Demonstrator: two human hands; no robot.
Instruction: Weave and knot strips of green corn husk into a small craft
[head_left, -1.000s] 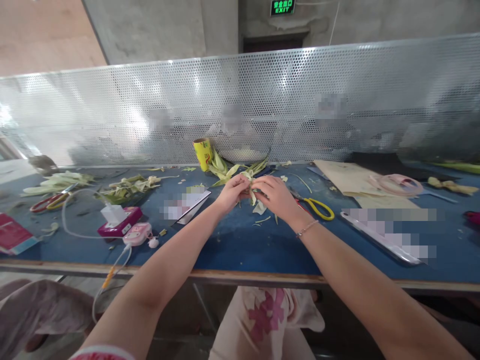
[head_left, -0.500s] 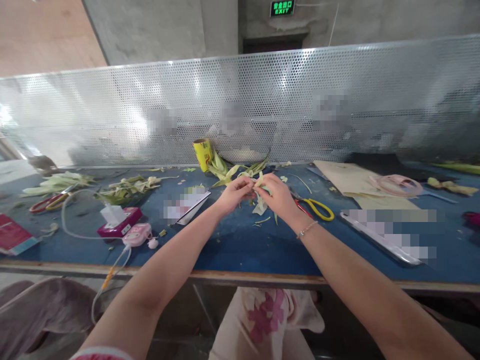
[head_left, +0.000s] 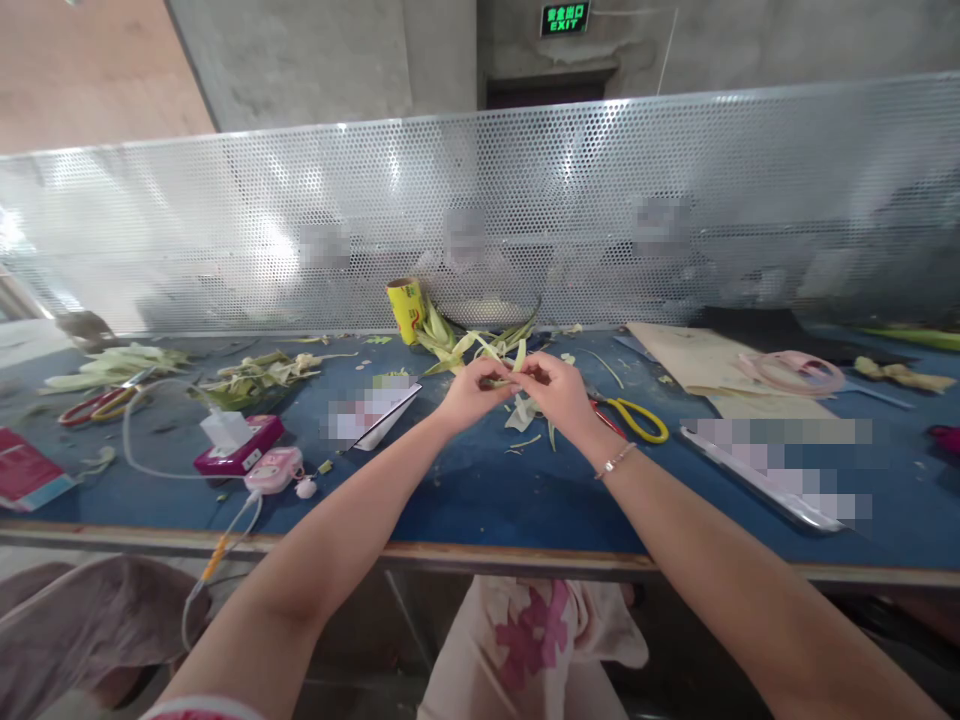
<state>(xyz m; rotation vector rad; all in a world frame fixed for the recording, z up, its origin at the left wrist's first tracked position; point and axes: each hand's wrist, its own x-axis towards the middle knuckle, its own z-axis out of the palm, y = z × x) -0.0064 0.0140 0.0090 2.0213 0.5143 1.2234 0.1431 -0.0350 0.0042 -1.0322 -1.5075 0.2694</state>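
My left hand (head_left: 472, 392) and my right hand (head_left: 556, 390) meet above the blue table (head_left: 480, 500), fingertips pinched close together. Between them is a pale green strip of corn husk (head_left: 520, 354), gripped by both hands, its end sticking up. Part of the strip is hidden by my fingers. Just behind my hands lie loose green corn husks (head_left: 442, 350), with a yellow printed tube (head_left: 406, 310) beside them. Under my right hand is a pale scrap of husk (head_left: 520, 414). Scissors with red and yellow handles (head_left: 643, 420) lie right of that hand.
A perforated metal screen (head_left: 480, 200) stands along the back. To the left are husk piles (head_left: 259, 380), other scissors (head_left: 97, 403), a purple power socket (head_left: 240, 445) with a cable, and a phone (head_left: 384, 415). At right are another phone (head_left: 765, 480), brown paper (head_left: 686, 355) and pink ribbon (head_left: 795, 372).
My hands have shifted slightly, with fingers now more arched and fingertips meeting over the husk strip. More of the pale strip shows behind my left fingers. Things on the table stay put.
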